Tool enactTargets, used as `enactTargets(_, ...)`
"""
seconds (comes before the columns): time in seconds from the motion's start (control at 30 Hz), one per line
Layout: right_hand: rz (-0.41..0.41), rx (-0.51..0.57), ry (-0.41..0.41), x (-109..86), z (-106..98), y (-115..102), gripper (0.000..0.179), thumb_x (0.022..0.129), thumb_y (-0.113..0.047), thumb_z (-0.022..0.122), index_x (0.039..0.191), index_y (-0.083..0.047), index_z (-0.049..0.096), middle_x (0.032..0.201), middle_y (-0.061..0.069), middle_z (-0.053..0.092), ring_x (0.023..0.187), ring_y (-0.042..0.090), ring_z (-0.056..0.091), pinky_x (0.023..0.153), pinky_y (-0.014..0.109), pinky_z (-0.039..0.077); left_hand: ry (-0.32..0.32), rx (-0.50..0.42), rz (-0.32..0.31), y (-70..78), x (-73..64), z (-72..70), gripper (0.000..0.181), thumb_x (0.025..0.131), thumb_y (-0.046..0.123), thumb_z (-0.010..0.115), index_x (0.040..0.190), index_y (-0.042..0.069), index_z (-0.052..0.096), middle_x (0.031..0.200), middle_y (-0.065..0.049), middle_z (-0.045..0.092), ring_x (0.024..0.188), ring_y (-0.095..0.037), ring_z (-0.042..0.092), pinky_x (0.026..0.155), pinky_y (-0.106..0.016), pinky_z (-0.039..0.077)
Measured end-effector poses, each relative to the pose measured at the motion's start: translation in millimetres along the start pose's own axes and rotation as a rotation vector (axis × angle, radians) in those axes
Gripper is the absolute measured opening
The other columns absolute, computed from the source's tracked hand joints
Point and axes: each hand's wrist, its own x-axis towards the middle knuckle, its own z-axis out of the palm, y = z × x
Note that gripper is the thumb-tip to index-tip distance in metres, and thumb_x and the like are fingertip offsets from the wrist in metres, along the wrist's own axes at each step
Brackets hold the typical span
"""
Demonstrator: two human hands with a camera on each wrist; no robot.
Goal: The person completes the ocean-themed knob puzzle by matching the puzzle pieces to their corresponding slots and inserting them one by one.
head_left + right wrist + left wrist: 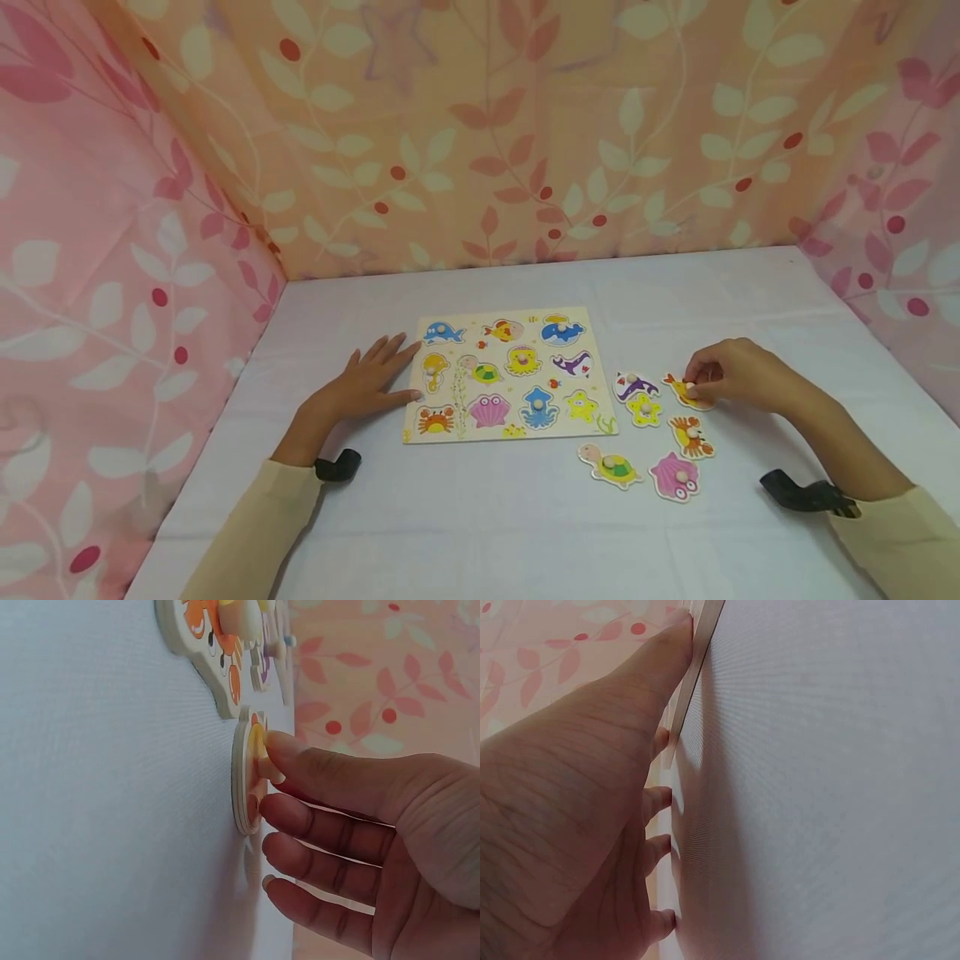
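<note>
A wooden peg puzzle board [480, 437] printed with sea animals lies on the table. Against its left edge rests my left hand [363, 383], fingers spread; in the left wrist view its thumb [679, 645] touches the board's side. Right of the board, my right hand [742, 377] pinches the knob of a red-and-yellow fish puzzle piece [678, 390]. The right wrist view shows that fish piece standing close to the cloth, its other fingers loosely bent. Near it lie a purple dolphin piece [624, 385], a yellow starfish piece [642, 412] and a crab piece [688, 440].
Closer to me lie a turtle piece [622, 472] and a pink shell piece [672, 473]. Several knobbed pieces sit in the board, among them an octopus [522, 367] and a squid [537, 415]. White cloth [465, 525] covers the table; patterned curtains [480, 125] surround it.
</note>
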Motion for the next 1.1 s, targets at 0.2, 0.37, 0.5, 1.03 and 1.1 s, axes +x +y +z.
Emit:
enactTargets(0.2, 0.016, -0.016, 0.010, 1.2, -0.2, 0.6, 0.014, 0.083, -0.025, 0.085, 0.087, -0.015, 0.076, 0.071, -0.008, 0.061, 0.071, 0.015, 0.052, 0.064, 0.028, 0.046, 0.000, 0.004, -0.002, -1.2, 1.4, -0.1, 0.095, 0.090, 0.073, 0.056, 0.164, 0.029, 0.017, 0.171, -0.010, 0.008, 0.156, -0.039, 0.001, 0.117, -0.070, 0.000)
enactTargets(0.37, 0.040, -0.018, 0.008, 2.4, 1.2, 1.2, 0.014, 0.083, -0.025, 0.085, 0.086, -0.015, 0.076, 0.070, -0.008, 0.061, 0.071, 0.015, 0.053, 0.064, 0.029, 0.047, 0.001, 0.008, 0.000, -5.1, 1.8, 2.0, 0.096, 0.089, 0.074, 0.056, 0.164, 0.029, 0.016, 0.171, -0.010, 0.007, 0.156, -0.039, 0.001, 0.116, -0.071, 0.001)
enactTargets(0.5, 0.038, -0.034, 0.024, 3.5, 3.4, 1.5, 0.013, 0.084, -0.025, 0.084, 0.088, -0.015, 0.077, 0.072, -0.008, 0.062, 0.072, 0.015, 0.052, 0.066, 0.031, 0.047, -0.003, 0.008, -0.007, -6.7, 1.2, 4.4, 0.096, 0.089, 0.075, 0.055, 0.164, 0.030, 0.016, 0.171, -0.009, 0.007, 0.156, -0.038, 0.001, 0.117, -0.071, 0.000)
enactTargets(1.03, 0.076, -0.058, 0.081, 1.8, 5.8, 2.8, 0.018, 0.086, -0.024, 0.083, 0.095, -0.010, 0.077, 0.074, -0.007, 0.061, 0.072, 0.016, 0.052, 0.065, 0.031, 0.047, -0.003, 0.016, -0.014, -2.1, 1.3, 2.7, 0.095, 0.089, 0.074, 0.055, 0.164, 0.030, 0.016, 0.171, -0.009, 0.007, 0.156, -0.038, 0.001, 0.117, -0.070, 0.000)
enactTargets(1.1, 0.088, -0.068, 0.089, 1.9, 5.6, 2.5, 0.018, 0.086, -0.025, 0.083, 0.095, -0.010, 0.077, 0.074, -0.006, 0.061, 0.072, 0.017, 0.051, 0.064, 0.031, 0.046, 0.002, 0.019, -0.010, -2.1, 1.6, 2.5, 0.096, 0.089, 0.074, 0.055, 0.164, 0.030, 0.016, 0.171, -0.009, 0.008, 0.156, -0.039, 0.001, 0.117, -0.071, 0.000)
